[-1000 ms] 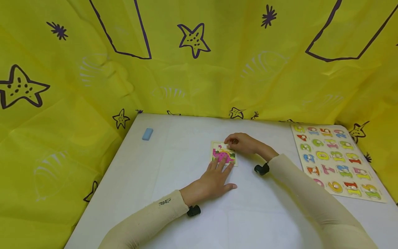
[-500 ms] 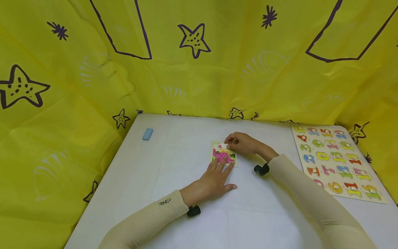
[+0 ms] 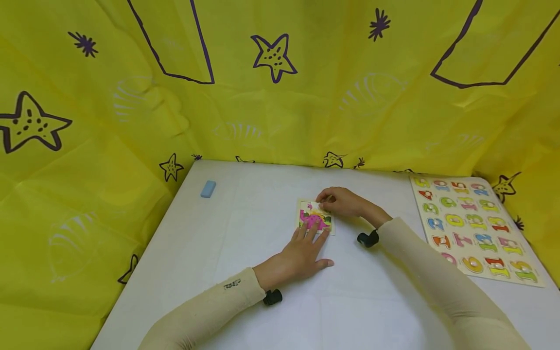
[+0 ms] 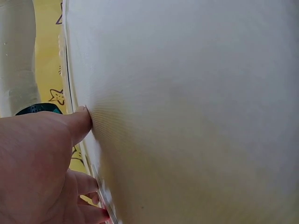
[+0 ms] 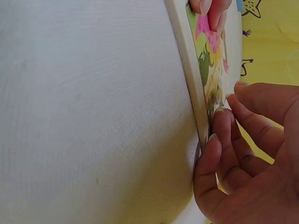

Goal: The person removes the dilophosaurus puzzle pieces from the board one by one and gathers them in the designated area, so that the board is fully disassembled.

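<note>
A small square jigsaw puzzle (image 3: 306,215) with a pink dinosaur picture and a pale frame lies on the white table. My left hand (image 3: 297,256) rests on its near part, fingers straight and spread, thumb out over the table. At the far right corner, the curled fingers of my right hand (image 3: 342,202) pinch a pale puzzle piece (image 3: 316,206), mostly covered by the fingertips. From the right wrist, the puzzle's pale side edge (image 5: 187,60) shows, with the right hand (image 5: 252,149) bent around its corner. The left wrist view shows mainly the left hand (image 4: 42,163) and tabletop.
A light blue block (image 3: 208,189) lies at the table's far left. To the right is a wooden number board (image 3: 444,228) with colourful numerals, partly behind the right sleeve. A yellow curtain (image 3: 271,116) with starfish drawings hangs along the table's back and sides.
Both hands and the puzzle stay practically in place; the right fingers shift only very slightly at the corner.
</note>
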The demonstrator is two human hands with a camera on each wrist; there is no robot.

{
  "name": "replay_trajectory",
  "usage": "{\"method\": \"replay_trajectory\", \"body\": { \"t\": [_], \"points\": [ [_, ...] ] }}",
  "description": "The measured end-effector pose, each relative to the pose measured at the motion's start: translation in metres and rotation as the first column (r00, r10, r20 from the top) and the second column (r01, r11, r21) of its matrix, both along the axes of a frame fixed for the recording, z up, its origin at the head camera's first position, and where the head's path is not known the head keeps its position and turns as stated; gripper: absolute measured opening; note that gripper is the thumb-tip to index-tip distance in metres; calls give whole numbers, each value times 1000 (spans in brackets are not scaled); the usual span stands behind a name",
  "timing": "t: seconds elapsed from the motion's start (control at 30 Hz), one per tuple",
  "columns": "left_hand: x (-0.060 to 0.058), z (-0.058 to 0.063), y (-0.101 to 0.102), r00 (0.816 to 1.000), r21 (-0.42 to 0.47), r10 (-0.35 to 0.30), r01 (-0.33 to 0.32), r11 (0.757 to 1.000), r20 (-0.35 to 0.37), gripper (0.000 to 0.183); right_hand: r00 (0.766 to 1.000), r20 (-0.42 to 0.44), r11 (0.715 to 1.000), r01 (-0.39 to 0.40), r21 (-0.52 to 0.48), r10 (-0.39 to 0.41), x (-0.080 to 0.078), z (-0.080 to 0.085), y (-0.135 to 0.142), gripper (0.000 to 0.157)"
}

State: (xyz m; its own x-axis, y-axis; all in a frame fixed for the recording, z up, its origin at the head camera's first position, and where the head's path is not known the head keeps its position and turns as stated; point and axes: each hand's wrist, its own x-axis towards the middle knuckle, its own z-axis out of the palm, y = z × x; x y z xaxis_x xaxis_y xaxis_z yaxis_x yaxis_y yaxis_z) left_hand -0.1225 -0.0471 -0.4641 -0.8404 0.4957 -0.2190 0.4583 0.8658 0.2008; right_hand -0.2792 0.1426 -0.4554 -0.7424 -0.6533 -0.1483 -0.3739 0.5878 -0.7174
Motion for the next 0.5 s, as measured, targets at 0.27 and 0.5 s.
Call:
{"method": "replay_trajectory", "body": {
  "t": [0.27,0.5],
  "points": [
    [1,1,0,1000,1,-4,4,1000,-10,83,1000,-16,1000,-2,-5,2,-1,-3,-1,26],
    [1,2,0,1000,8,-7,7,1000,-16,83,999,-40,1000,10,-16,-11,1,-6,-4,23]
  ]
}}
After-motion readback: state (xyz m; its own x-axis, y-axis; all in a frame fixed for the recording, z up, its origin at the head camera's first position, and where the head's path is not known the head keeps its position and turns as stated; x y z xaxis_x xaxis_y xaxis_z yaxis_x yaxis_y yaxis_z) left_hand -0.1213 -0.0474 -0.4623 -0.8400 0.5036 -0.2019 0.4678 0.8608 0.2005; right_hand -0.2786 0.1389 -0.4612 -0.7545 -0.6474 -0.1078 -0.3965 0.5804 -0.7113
